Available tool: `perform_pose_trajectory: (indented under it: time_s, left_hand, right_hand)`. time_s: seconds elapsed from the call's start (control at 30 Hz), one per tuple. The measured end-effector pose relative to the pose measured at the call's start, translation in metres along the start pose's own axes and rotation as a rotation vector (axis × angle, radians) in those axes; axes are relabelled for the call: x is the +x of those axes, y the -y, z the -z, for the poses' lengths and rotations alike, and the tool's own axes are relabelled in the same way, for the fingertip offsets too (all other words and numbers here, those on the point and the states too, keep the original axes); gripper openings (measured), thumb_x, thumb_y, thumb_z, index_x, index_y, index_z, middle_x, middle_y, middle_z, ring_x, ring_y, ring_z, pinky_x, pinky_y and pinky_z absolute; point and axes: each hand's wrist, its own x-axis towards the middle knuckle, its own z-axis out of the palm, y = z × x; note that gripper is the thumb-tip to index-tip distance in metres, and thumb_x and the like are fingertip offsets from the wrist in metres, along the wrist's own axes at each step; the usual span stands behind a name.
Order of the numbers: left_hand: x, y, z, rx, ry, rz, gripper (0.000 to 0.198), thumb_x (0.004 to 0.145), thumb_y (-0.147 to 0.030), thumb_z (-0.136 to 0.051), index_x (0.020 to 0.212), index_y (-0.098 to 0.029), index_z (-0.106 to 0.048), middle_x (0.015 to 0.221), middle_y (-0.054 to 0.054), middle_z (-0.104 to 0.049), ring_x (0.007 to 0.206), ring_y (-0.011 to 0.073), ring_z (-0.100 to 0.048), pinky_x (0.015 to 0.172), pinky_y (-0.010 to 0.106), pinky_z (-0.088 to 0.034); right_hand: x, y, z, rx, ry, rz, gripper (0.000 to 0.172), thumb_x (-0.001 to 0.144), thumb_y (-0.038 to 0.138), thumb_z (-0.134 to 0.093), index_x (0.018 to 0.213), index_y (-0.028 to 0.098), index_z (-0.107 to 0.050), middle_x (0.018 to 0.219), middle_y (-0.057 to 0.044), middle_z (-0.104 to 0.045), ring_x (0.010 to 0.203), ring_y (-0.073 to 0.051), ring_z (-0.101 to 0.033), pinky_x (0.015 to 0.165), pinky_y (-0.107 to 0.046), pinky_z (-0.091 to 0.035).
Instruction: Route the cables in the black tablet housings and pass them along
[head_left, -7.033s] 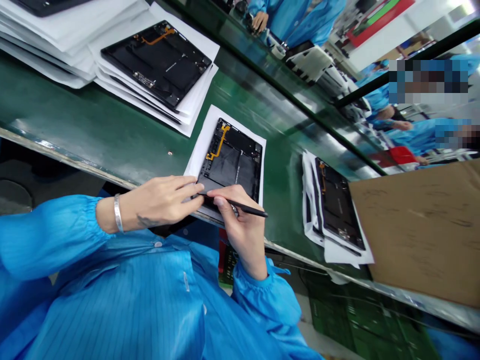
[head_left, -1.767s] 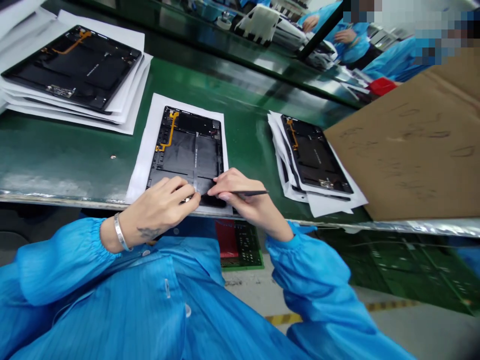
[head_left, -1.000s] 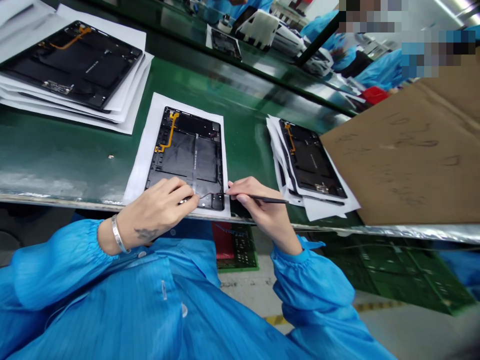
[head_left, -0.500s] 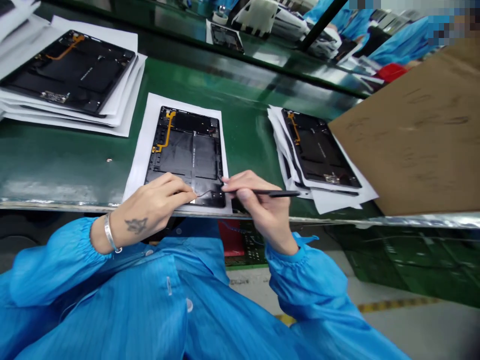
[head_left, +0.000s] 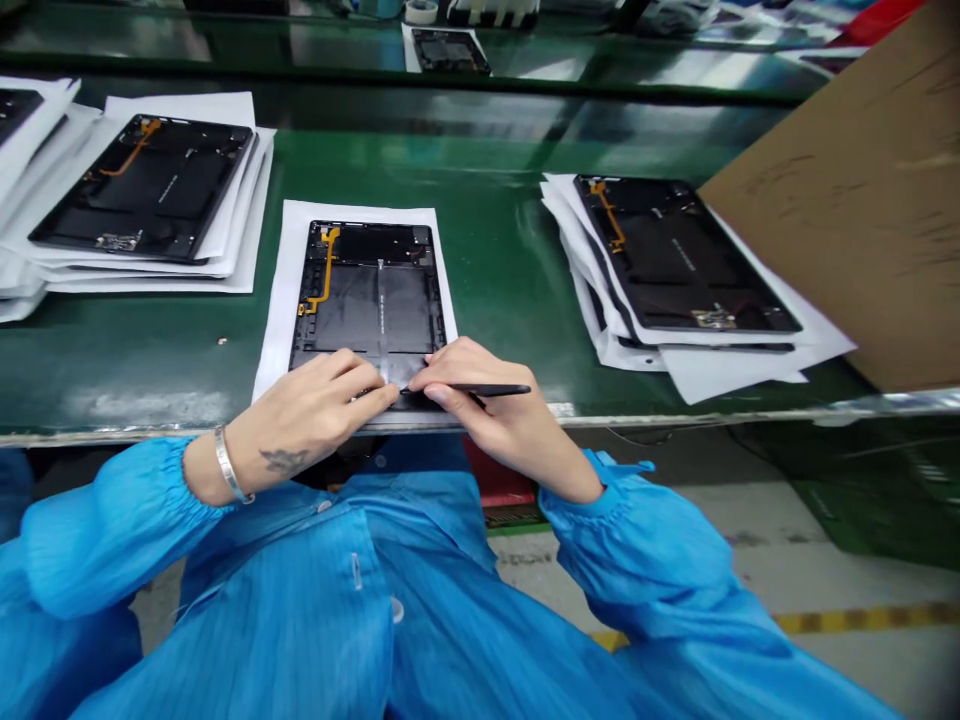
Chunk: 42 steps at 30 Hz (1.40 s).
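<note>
Green bench [head_left: 502,280], tool [head_left: 495,390] now nearer left hand [head_left: 311,408]

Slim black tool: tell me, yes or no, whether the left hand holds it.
No, the slim black tool is held in the right hand.

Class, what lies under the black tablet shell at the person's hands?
Under the tablet shell lies white paper on a green table. The shell covers the paper's middle; anything else beneath cannot be seen.
</note>
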Motion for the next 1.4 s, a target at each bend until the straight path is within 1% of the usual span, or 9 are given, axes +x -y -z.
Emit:
perform_pose_trajectory:
  time_s: [0.13,0.3,0.4,0.63,0.9,1.07,1.17,1.3,1.4]
  left_hand:
    - [-0.003,-0.003,0.0,-0.022,-0.007,0.005,0.036,0.094,0.001,-0.038,0.117,-0.009,-0.063,0.102,0.01,-0.07,0.092,0.0247,-0.062,0.077,0.037,-0.059]
    - [-0.022,-0.003,-0.001,-0.309,-0.178,0.239,0.038,0.096,0.001,-0.039,0.123,-0.014,-0.061,0.123,0.009,-0.069,0.117,0.0177,-0.063,0.103,0.031,-0.053]
    - [-0.034,-0.003,0.001,-0.245,-0.275,0.386,0.034,0.096,0.0,-0.041,0.117,-0.015,-0.063,0.121,0.009,-0.07,0.118,0.0175,-0.064,0.106,0.033,-0.05]
    - [-0.056,-0.009,0.002,-0.152,-0.323,0.426,0.021,0.095,-0.002,-0.05,0.105,-0.016,-0.061,0.108,0.008,-0.07,0.109,0.0198,-0.065,0.1,0.035,-0.051]
    - [-0.066,-0.01,-0.003,-0.154,-0.319,0.467,0.022,0.094,-0.002,-0.049,0.106,-0.016,-0.061,0.102,0.008,-0.07,0.104,0.0199,-0.064,0.094,0.035,-0.052]
    - [-0.064,-0.009,0.006,-0.375,-0.409,0.732,0.019,0.099,-0.012,-0.048,0.107,-0.019,-0.065,0.11,0.005,-0.071,0.107,0.0169,-0.067,0.097,0.032,-0.053]
    - [-0.064,-0.001,0.013,-0.534,-0.426,0.864,0.022,0.1,-0.02,-0.05,0.116,-0.021,-0.065,0.117,0.004,-0.071,0.11,0.0164,-0.068,0.097,0.03,-0.054]
    - [-0.059,0.01,0.015,-0.388,-0.305,0.726,0.024,0.102,-0.021,-0.049,0.119,-0.019,-0.065,0.12,0.005,-0.07,0.115,0.0161,-0.065,0.102,0.029,-0.05]
    - [-0.055,0.009,0.009,-0.27,-0.232,0.573,0.019,0.1,-0.023,-0.055,0.114,-0.018,-0.067,0.109,0.006,-0.07,0.104,0.0164,-0.065,0.094,0.029,-0.051]
  right_hand:
    - [-0.001,-0.002,0.002,0.061,-0.06,-0.072,0.018,0.1,0.03,-0.057,0.096,0.023,-0.073,0.092,-0.003,-0.074,0.094,-0.019,-0.066,0.088,-0.036,-0.053]
    - [-0.005,-0.009,0.001,0.243,-0.443,-0.235,0.023,0.1,0.037,-0.056,0.094,0.024,-0.075,0.081,0.0,-0.069,0.079,-0.015,-0.066,0.078,-0.031,-0.051]
    - [-0.004,-0.008,-0.001,0.236,-0.54,-0.265,0.025,0.1,0.039,-0.056,0.092,0.024,-0.075,0.079,0.001,-0.068,0.077,-0.014,-0.066,0.076,-0.029,-0.05]
    - [-0.003,0.001,-0.003,-0.007,-0.399,-0.321,0.032,0.101,0.036,-0.052,0.084,0.02,-0.073,0.075,0.0,-0.065,0.071,-0.013,-0.062,0.068,-0.027,-0.046]
    - [-0.009,0.003,-0.008,-0.181,-0.407,-0.271,0.032,0.101,0.034,-0.05,0.08,0.021,-0.07,0.081,-0.003,-0.069,0.078,-0.017,-0.065,0.076,-0.031,-0.048]
    - [-0.008,0.005,-0.007,-0.133,-0.448,-0.306,0.032,0.102,0.04,-0.049,0.088,0.024,-0.072,0.083,-0.004,-0.07,0.079,-0.019,-0.065,0.073,-0.033,-0.049]
    - [-0.005,0.005,-0.005,-0.048,-0.386,-0.29,0.026,0.101,0.038,-0.052,0.094,0.024,-0.073,0.088,-0.004,-0.071,0.083,-0.02,-0.066,0.075,-0.034,-0.051]
    - [-0.004,0.004,-0.003,-0.025,-0.34,-0.263,0.023,0.101,0.034,-0.053,0.097,0.024,-0.073,0.087,-0.002,-0.07,0.081,-0.017,-0.066,0.073,-0.03,-0.05]
    - [-0.005,0.002,-0.003,-0.028,-0.351,-0.244,0.023,0.101,0.034,-0.053,0.097,0.024,-0.073,0.089,-0.002,-0.071,0.081,-0.016,-0.067,0.072,-0.029,-0.051]
